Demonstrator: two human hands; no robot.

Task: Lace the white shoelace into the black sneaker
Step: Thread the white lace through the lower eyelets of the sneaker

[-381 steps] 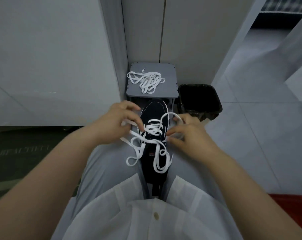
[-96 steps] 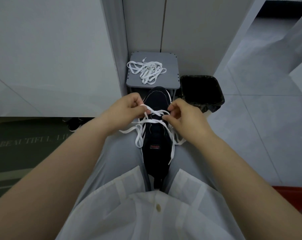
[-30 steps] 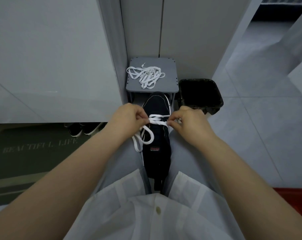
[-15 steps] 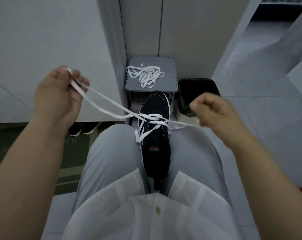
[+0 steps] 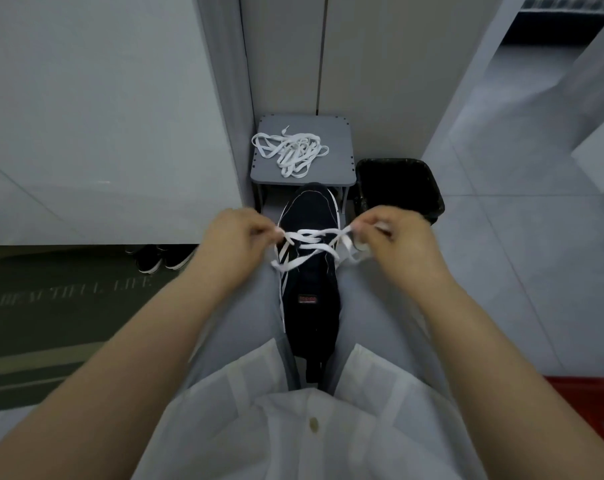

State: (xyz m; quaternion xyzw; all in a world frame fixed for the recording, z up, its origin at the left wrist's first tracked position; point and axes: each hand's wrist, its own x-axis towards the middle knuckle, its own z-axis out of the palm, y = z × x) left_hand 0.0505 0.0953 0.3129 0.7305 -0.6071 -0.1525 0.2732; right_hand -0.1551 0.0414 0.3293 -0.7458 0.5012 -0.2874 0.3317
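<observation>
Green mat (image 5: 61, 299): lies on the floor at the left, well apart from the work.
Black bin (image 5: 390, 161): stands on the floor past the right hand, beside the stool.
Grey stool (image 5: 335, 133): stands just past the toe of the shoe. A loose spare lace (image 5: 291, 152) lies in a pile on top.
Black sneaker (image 5: 307, 282): lies between the two legs (image 5: 248, 320). Its long way points straight away from the body, toe toward the stool. It has white stripes on the side and a small red tag (image 5: 307, 299) on the tongue.
Left hand (image 5: 236, 237): just beside the left side of the shoe, fingers curled, pinching one end of the lace.
Right hand (image 5: 395, 239): just beside the right side, fingers curled round the other end.
White shoelace (image 5: 312, 233): flat and thin. It runs across the shoe from hand to hand and crosses itself. Only the front part looks laced.
What matters next: both hands are about as near as each other. The lace goes side to side and the shoe goes front to back, so I think each end must come in to the middle and back toward the tag.
</observation>
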